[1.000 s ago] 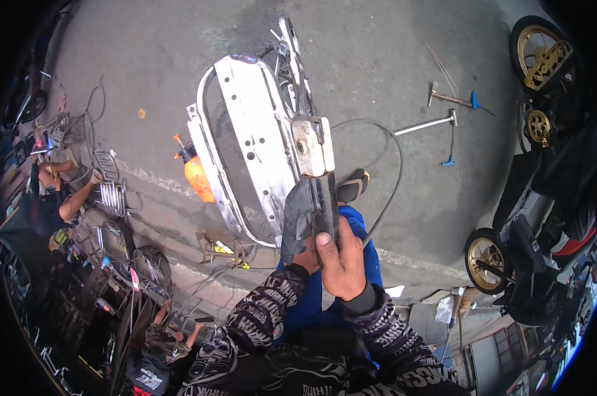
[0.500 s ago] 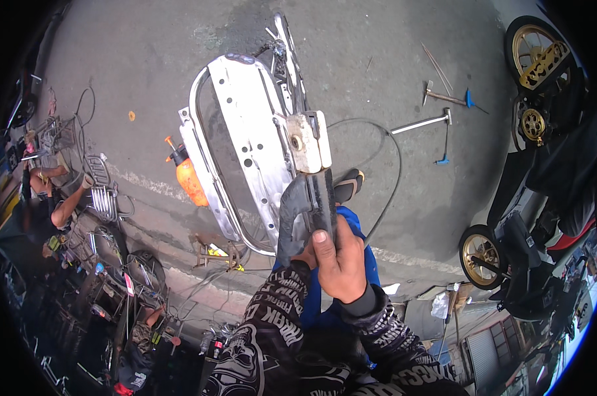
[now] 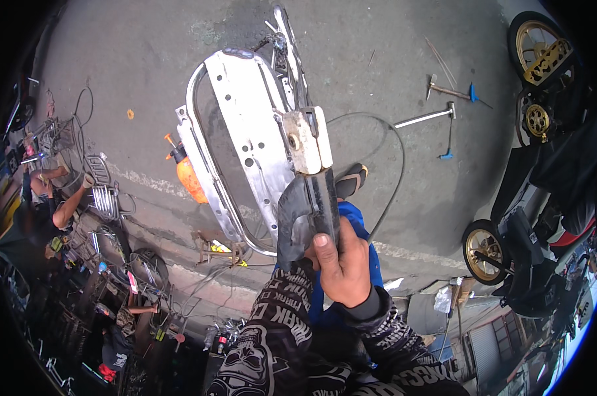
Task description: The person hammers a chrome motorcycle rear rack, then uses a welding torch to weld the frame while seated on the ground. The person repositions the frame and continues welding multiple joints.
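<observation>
A hand-held tool with a black body (image 3: 323, 204) and a worn whitish block-shaped head (image 3: 303, 140) is held in front of me. My right hand (image 3: 348, 267) is closed around its near end, the thumb lying along the top. My left hand (image 3: 311, 256) is mostly hidden behind the tool's black grip; the bit that shows is closed against it. The whitish head overlaps the right edge of a large shiny metal frame (image 3: 236, 105) with round holes and a curved tube rim. I cannot tell whether head and frame touch.
An orange spray bottle (image 3: 191, 179) stands left of the frame. A dark cable (image 3: 401, 158) loops at the right, near my sandaled foot (image 3: 352, 179). Hammers (image 3: 425, 119) lie farther right, by parked motorcycles (image 3: 533, 191). Other people (image 3: 64, 208) sit at the left among metal parts.
The tool and both hands stay in nearly the same place, with only a slight shift of the whole picture. At the lower left another person's arm has moved.
</observation>
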Available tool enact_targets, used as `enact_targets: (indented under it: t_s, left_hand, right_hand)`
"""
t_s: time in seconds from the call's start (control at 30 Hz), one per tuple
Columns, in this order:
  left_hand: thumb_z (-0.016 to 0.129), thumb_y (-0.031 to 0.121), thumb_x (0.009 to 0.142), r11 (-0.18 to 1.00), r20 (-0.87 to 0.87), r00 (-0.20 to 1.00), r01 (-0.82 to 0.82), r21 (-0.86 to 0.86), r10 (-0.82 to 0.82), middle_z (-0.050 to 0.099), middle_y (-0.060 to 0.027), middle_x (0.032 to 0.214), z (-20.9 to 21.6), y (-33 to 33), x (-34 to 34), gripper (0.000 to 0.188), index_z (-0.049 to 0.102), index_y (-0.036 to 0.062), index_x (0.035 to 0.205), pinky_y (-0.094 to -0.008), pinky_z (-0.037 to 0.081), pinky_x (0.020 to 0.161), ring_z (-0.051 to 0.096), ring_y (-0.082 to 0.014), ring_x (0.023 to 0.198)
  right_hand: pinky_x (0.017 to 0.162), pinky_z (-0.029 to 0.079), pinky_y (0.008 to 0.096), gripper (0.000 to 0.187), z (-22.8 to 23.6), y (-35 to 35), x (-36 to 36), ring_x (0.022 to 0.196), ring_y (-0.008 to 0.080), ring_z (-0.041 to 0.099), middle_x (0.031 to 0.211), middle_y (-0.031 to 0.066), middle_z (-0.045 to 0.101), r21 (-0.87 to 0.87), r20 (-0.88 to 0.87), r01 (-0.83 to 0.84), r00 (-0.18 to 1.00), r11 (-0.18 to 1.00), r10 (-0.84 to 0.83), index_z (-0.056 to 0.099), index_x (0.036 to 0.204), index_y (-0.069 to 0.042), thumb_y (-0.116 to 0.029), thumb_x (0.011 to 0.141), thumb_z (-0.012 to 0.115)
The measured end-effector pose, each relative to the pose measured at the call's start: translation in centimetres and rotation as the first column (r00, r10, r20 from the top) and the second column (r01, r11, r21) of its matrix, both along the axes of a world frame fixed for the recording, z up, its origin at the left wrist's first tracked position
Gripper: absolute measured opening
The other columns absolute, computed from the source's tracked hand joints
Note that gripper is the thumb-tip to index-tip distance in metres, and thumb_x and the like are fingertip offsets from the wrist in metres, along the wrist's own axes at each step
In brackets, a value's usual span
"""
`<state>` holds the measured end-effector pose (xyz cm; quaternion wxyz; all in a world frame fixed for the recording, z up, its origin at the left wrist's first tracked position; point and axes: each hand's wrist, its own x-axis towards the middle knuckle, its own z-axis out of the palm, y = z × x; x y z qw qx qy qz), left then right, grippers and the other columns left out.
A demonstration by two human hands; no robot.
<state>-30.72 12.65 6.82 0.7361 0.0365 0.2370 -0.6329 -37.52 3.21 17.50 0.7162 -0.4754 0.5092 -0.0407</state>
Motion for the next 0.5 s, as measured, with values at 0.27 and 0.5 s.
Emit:
enact_targets:
  t_s: [0.27,0.5]
  left_hand:
    - [0.057,0.031,0.1,1.0,0.006,1.0,-0.002,-0.013,0.002,0.065,-0.0091,0.126,0.23,-0.28,0.17,0.046,0.053,0.0104,0.141,-0.0313,0.048,0.091,0.063,-0.0191,0.107]
    - [0.056,0.031,0.101,1.0,0.016,1.0,-0.001,-0.022,0.002,0.064,-0.0088,0.126,-0.05,-0.58,0.4,0.046,0.053,0.01,0.142,-0.0305,0.047,0.091,0.063,-0.0182,0.107]
  right_hand:
    - [0.062,0.054,0.0362,0.038,-0.05,0.06,-0.06,0.069,0.0285,0.073,0.076,0.0185,0.07,-0.009,-0.002,-0.004,1.0,1.0,0.004,0.053,0.118,0.009,-0.026,0.103,0.056]
    - [0.061,0.054,0.0361,0.039,-0.08,-0.03,0.05,0.069,0.0281,0.073,0.079,0.0202,0.07,0.015,0.003,0.016,1.0,1.0,-0.016,0.052,0.119,0.009,-0.027,0.104,0.056]
